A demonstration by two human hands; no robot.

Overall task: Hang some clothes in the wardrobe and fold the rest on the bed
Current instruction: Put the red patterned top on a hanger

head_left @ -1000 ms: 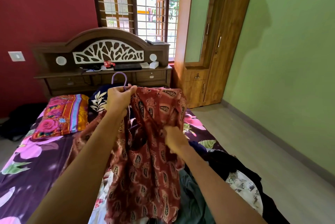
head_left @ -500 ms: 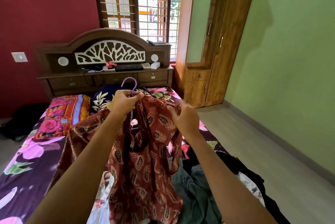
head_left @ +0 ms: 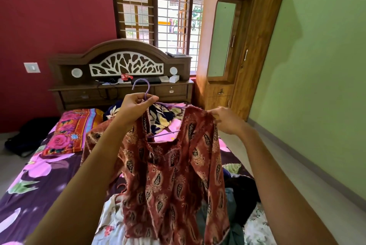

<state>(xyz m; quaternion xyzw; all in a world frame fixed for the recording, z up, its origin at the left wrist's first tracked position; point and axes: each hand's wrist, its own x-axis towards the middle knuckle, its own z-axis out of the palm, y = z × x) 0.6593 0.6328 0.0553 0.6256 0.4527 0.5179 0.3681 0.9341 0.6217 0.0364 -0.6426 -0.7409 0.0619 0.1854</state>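
Above the bed [head_left: 39, 191], the left hand [head_left: 134, 107] grips a purple hanger [head_left: 147, 98]; the right hand [head_left: 227, 121] pinches the red dress [head_left: 174, 181] shoulder, fingers curled.

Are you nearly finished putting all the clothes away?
Not nearly. Done: nothing shows as hung or folded, and the wardrobe is shut. In hand: the left hand holds a purple hanger while the right hand pinches a shoulder of the red dress to fit it on. Left: taking the dress to the wardrobe, then sorting the heap of clothes lying loose on the bed.
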